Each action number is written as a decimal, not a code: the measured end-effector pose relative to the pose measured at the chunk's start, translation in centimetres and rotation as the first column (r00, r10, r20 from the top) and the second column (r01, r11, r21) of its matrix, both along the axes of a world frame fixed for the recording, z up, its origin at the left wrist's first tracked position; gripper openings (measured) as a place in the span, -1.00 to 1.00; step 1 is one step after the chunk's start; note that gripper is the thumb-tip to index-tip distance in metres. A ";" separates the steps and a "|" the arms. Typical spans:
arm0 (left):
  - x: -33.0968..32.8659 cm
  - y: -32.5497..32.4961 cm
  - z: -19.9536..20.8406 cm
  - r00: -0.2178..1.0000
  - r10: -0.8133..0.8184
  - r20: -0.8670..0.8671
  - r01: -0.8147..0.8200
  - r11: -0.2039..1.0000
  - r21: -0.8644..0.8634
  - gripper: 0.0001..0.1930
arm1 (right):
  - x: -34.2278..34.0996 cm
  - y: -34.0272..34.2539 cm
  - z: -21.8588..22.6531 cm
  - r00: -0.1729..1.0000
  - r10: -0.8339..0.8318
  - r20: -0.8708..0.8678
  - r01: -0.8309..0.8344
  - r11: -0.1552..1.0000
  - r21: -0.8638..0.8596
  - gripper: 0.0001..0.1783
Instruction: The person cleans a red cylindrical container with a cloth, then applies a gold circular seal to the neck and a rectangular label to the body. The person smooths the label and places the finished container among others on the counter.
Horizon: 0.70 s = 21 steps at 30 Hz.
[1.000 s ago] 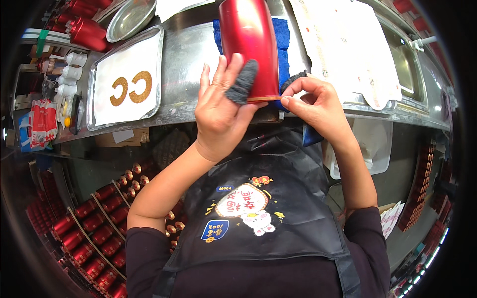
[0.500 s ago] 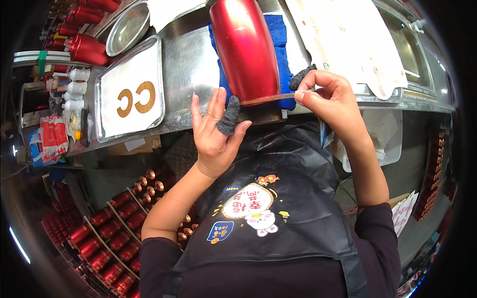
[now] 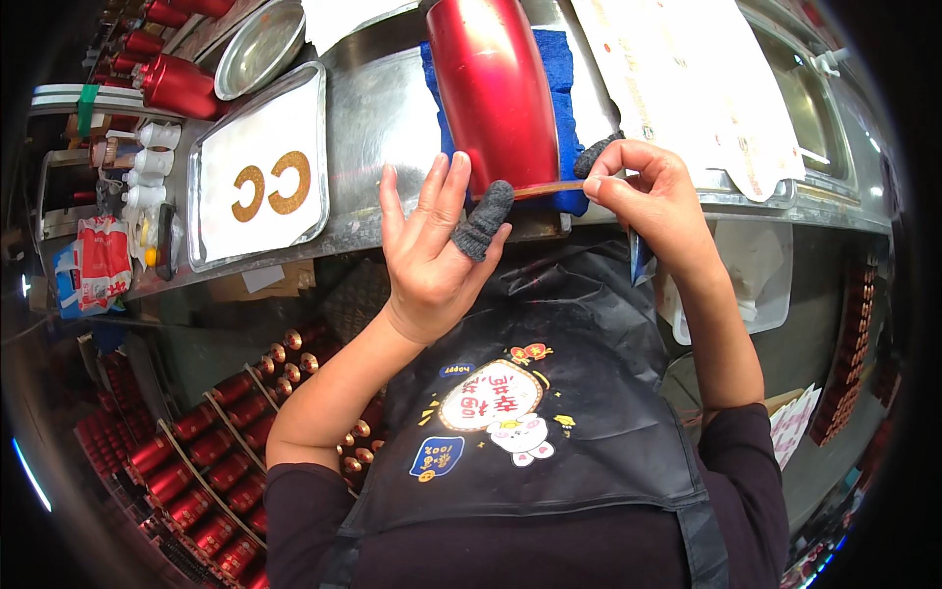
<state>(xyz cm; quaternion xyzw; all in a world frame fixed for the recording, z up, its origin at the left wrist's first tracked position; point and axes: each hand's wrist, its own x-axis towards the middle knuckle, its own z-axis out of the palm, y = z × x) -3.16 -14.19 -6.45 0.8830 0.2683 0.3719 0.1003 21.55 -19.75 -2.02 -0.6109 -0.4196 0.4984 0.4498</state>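
Note:
A glossy red bottle-shaped vessel (image 3: 496, 93) lies on a folded blue cloth (image 3: 555, 74), its base end toward me. Along that base edge runs a thin gold-brown strip (image 3: 554, 187). My right hand (image 3: 653, 196) pinches the strip's free end between thumb and fingertip; its grey fingertip cover (image 3: 597, 154) points away. My left hand (image 3: 432, 245) has its fingers spread beside the base. Its index finger wears a grey knit cover (image 3: 483, 221) and lies at the strip's left end, apparently touching the base edge. The thumb is partly hidden behind that finger.
Left on the metal bench stands a tray with a white sheet (image 3: 221, 177) bearing two gold C-shaped pieces (image 3: 290, 184). Beyond it sits a metal bowl (image 3: 260, 49). White sheets (image 3: 687, 88) cover the right side. Racked red vessels (image 3: 211, 447) stand lower left.
My left hand has shifted slightly right, its covered index finger now over the strip's left end at the base. The right hand keeps its pinch, almost unmoved. The view has shifted slightly.

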 end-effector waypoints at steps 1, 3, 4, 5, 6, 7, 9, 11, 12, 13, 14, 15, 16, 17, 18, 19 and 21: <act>0.2 0.1 0.3 1.000 0.001 -0.004 -0.001 1.000 0.016 -0.62 | 0.0 0.0 -0.1 1.000 0.003 -0.001 -0.003 1.000 -0.004 -0.86; 0.5 0.4 0.9 1.000 -0.003 -0.015 0.003 0.999 0.047 -0.62 | 0.0 0.1 -0.2 1.000 0.007 0.004 -0.007 1.000 -0.001 -0.87; 0.8 0.5 1.3 1.000 0.002 -0.019 -0.001 0.998 0.068 -0.65 | -0.1 0.1 -0.2 1.000 0.006 0.011 -0.006 1.000 -0.002 -0.87; 1.1 0.6 1.6 1.000 0.009 -0.022 -0.007 0.996 0.089 -0.69 | -0.1 0.1 -0.2 1.000 0.006 0.019 -0.006 1.000 -0.003 -0.87; 1.4 0.6 1.8 0.999 0.012 -0.033 -0.008 0.993 0.117 -0.72 | -0.2 0.2 -0.3 1.000 0.008 0.027 -0.007 1.000 -0.004 -0.87; 1.7 0.7 2.1 0.999 0.008 -0.040 -0.003 0.991 0.135 -0.75 | -0.2 0.2 -0.3 1.000 0.013 0.025 -0.013 1.000 -0.011 -0.87; 2.2 0.9 2.5 0.997 -0.007 -0.072 0.018 0.986 0.163 -0.82 | -0.4 0.3 -0.5 1.000 0.016 0.018 -0.016 0.999 -0.028 -0.88; 2.8 0.9 2.6 0.981 -0.016 -0.191 0.047 0.986 0.159 -0.65 | -0.6 0.4 -0.7 0.999 0.043 0.017 -0.042 0.998 -0.035 -0.87; 3.0 1.3 2.5 0.987 0.027 -0.161 0.003 0.984 0.179 -0.61 | -0.6 0.4 -0.8 0.999 0.048 0.025 -0.047 0.998 -0.051 -0.87; 3.4 1.6 2.3 0.989 0.048 -0.143 -0.019 0.981 0.194 -0.58 | -0.7 0.5 -0.9 0.998 0.061 0.007 -0.061 0.998 -0.034 -0.87; 3.3 1.9 2.0 0.998 0.056 -0.032 -0.055 0.997 0.045 -0.47 | -0.7 0.4 -0.8 0.998 0.060 0.002 -0.060 0.998 -0.033 -0.87; 3.2 2.1 1.7 0.999 0.018 0.050 -0.020 0.999 0.031 -0.34 | -0.7 0.3 -0.8 0.998 0.056 -0.004 -0.056 0.998 -0.037 -0.86; 3.1 2.1 1.3 0.996 0.015 0.093 -0.014 1.000 -0.017 -0.34 | -0.7 0.3 -0.7 0.998 0.061 0.011 -0.060 0.994 -0.087 -0.85; 2.8 1.9 0.9 0.987 0.020 0.159 -0.010 0.998 -0.064 -0.34 | -0.9 0.2 -0.6 0.998 0.056 -0.010 -0.057 0.995 -0.083 -0.85; 2.4 1.8 0.5 0.982 0.028 0.186 -0.007 0.993 -0.116 -0.39 | -1.0 0.2 -0.5 0.998 0.058 -0.032 -0.060 0.996 -0.073 -0.85; 1.8 1.6 0.2 0.981 0.039 0.191 -0.013 0.991 -0.135 -0.40 | -1.2 0.3 -0.4 0.997 0.067 -0.048 -0.069 0.996 -0.056 -0.85; 0.3 0.7 -0.3 0.985 0.063 0.163 -0.032 0.982 -0.188 -0.41 | -1.4 0.2 0.0 0.996 0.055 -0.073 -0.059 0.997 -0.053 -0.85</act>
